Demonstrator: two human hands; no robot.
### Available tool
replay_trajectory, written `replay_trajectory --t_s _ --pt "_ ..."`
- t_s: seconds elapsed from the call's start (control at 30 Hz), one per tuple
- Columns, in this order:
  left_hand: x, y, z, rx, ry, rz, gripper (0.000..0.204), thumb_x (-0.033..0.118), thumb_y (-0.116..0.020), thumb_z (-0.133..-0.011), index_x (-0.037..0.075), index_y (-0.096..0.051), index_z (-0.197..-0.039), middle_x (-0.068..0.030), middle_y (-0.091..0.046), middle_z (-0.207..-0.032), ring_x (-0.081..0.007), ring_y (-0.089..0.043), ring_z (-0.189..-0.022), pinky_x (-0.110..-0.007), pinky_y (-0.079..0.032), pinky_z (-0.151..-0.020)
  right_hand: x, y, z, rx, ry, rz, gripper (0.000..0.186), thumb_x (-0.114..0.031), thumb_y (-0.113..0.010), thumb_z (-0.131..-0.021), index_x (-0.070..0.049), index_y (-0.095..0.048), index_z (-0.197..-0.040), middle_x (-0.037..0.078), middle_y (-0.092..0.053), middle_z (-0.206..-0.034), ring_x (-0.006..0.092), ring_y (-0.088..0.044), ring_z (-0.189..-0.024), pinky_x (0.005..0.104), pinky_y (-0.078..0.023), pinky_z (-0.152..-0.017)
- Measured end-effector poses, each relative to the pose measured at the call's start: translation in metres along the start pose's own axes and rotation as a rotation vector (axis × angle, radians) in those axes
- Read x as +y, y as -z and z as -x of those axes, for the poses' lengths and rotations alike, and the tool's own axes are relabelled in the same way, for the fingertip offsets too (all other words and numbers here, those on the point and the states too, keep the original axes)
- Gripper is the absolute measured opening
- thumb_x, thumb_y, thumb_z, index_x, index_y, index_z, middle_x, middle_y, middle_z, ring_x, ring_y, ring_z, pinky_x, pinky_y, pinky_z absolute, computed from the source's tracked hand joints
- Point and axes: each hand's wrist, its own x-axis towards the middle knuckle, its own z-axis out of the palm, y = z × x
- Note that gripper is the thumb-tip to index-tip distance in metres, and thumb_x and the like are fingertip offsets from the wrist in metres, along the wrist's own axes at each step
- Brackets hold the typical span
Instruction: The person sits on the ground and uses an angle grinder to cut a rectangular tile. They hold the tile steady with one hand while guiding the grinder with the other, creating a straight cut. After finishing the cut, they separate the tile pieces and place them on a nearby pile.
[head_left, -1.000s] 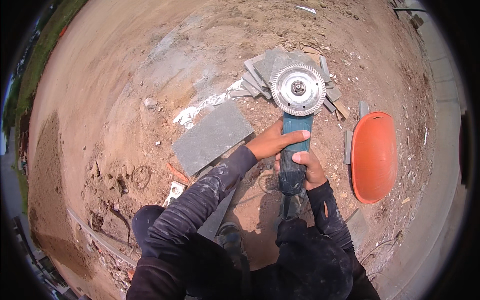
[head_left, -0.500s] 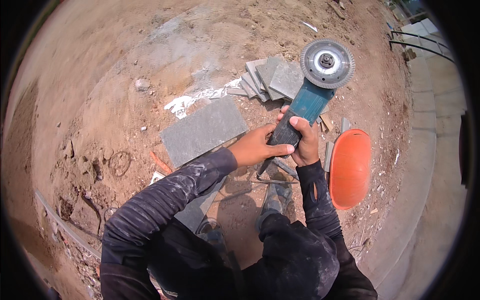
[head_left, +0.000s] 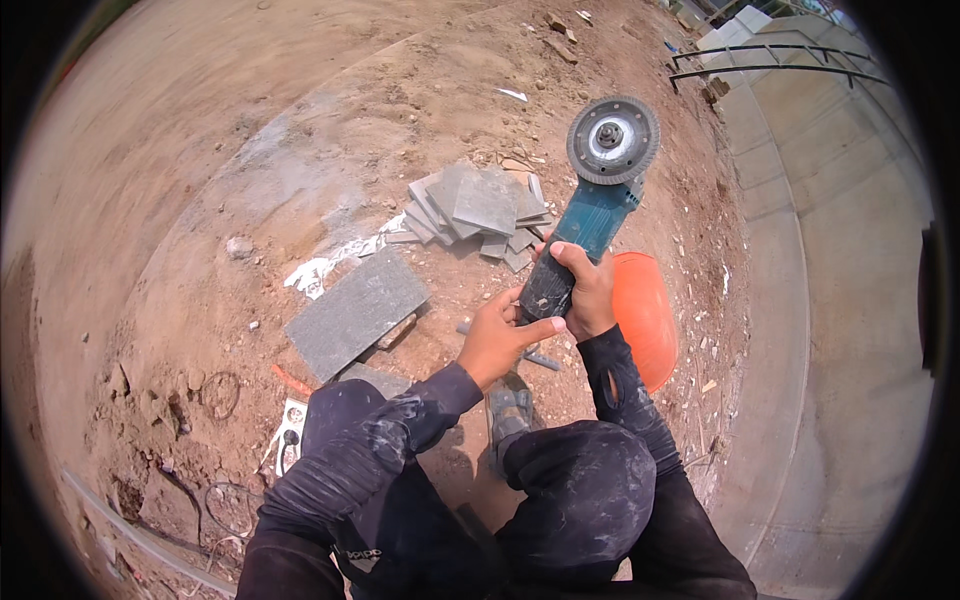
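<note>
An angle grinder (head_left: 590, 222) with a teal body, black handle and toothed disc (head_left: 612, 140) is held up in front of me, disc end away and facing up. My right hand (head_left: 588, 290) wraps round its black handle, thumb across the top. At the handle's rear end, my left hand (head_left: 497, 338) has its fingers against the side and its thumb stretched across the end. The palm side of this grip is hidden. Below the grinder, a grey stone slab (head_left: 357, 312) lies on the dirt, propped on a smaller piece.
Several cut grey tiles (head_left: 485, 203) are stacked loosely ahead. An orange hard hat (head_left: 643, 320) rests right of my right hand. A white power strip (head_left: 292, 430) with a black plug lies by my left knee. Concrete paving (head_left: 850, 300) runs along the right, with black metal rails (head_left: 780, 60) beyond.
My left hand has shifted to the grinder's rear end. My view has turned, so the slab, tiles and hard hat appear further left. My left knee has come up into view.
</note>
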Motion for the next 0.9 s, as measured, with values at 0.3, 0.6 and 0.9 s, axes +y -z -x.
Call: replay_trajectory --t_s 0.3,0.6,0.9 --pt "-0.009 0.04 0.029 0.181 0.163 -0.271 0.068 0.025 -0.077 -0.083 -0.003 -0.037 -0.132 -0.0141 -0.068 -0.093 -0.0167 -0.065 -0.086 -0.031 -0.05 -0.073 0.071 -0.019 0.011 -0.018 -0.091 -0.059 0.021 -0.01 -0.066 -0.08 0.003 -0.06 -0.095 0.01 -0.065 -0.083 0.0158 -0.064 -0.072 0.0274 -0.052 -0.064" --pt "-0.007 0.098 0.066 0.437 -0.067 -1.285 0.055 0.02 -0.075 -0.073 -0.006 -0.051 -0.114 -0.0242 -0.062 -0.072 -0.0425 -0.063 -0.073 -0.045 -0.048 -0.065 0.131 -0.08 0.012 -0.232 -0.288 -0.278 0.021 -0.008 -0.067 -0.08 0.002 -0.059 -0.096 0.008 -0.064 -0.085 0.016 -0.065 -0.075 0.0287 -0.052 -0.066" --pt "-0.008 0.099 0.073 0.483 0.047 -1.452 0.047 0.024 -0.071 -0.074 -0.001 -0.053 -0.11 -0.0244 -0.065 -0.081 -0.0429 -0.064 -0.079 -0.05 -0.05 -0.071 0.152 -0.078 0.009 -0.307 -0.34 -0.352 0.018 -0.012 -0.063 -0.082 0.002 -0.06 -0.093 0.01 -0.064 -0.088 0.0186 -0.065 -0.077 0.0315 -0.054 -0.068"
